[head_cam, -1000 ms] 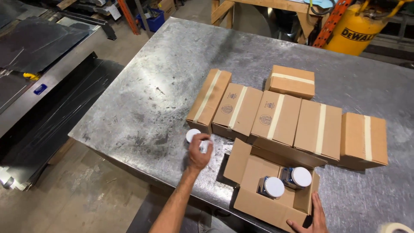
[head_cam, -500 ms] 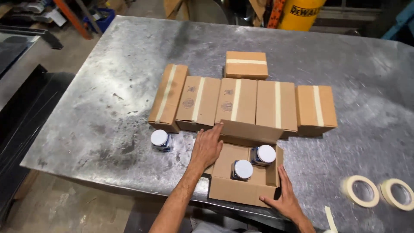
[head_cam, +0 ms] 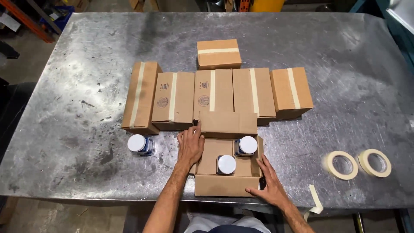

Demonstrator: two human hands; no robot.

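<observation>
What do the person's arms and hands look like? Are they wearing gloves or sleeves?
No gloves and no sleeves show. The left hand and right hand are both bare, and both forearms are bare as far as the picture's bottom edge. I see no watch, ring or wristband on either one. Each hand shows five fingers with short nails.

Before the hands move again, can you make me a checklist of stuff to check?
1. Open box flat on table: ok.
2. Left hand on box's left flap: ok.
3. Right hand steadying right corner: ok.
4. Two jars upright in box: ok.
5. Room in box for the outside jar: ok.
6. Jar lids tight: cannot tell.
</observation>
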